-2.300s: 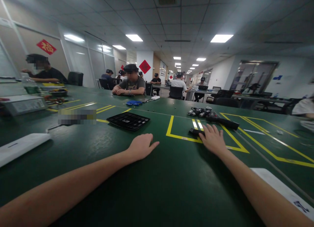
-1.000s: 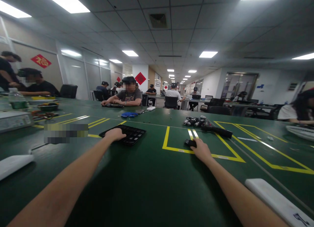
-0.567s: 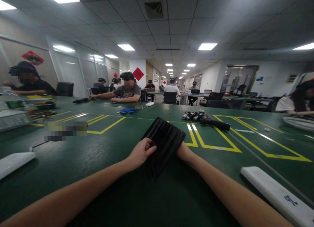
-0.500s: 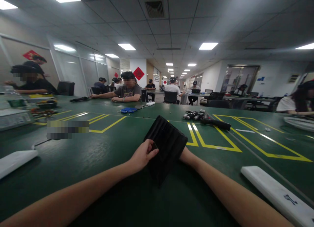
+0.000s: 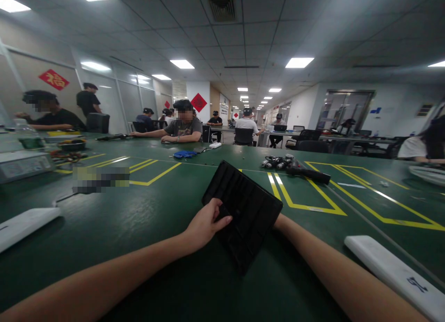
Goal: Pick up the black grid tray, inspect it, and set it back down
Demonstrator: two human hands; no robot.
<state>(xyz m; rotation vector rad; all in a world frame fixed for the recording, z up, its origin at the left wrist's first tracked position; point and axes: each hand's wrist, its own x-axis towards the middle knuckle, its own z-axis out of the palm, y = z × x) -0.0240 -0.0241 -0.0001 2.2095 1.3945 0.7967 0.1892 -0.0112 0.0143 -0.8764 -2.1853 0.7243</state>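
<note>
The black tray [image 5: 252, 204] is tilted above the green counter [image 5: 135, 224], its lowest corner toward six o'clock. Counter surface extends around it, with a black bundle [image 5: 278, 162] at one o'clock. The left hand [image 5: 205, 222] curls half-closed against the tray's face; whether it pinches something, I cannot tell. The right hand [image 5: 280, 221] is mostly behind the tray, its fingers hidden. Forearms [image 5: 121, 268] come from eight and four o'clock.
</note>
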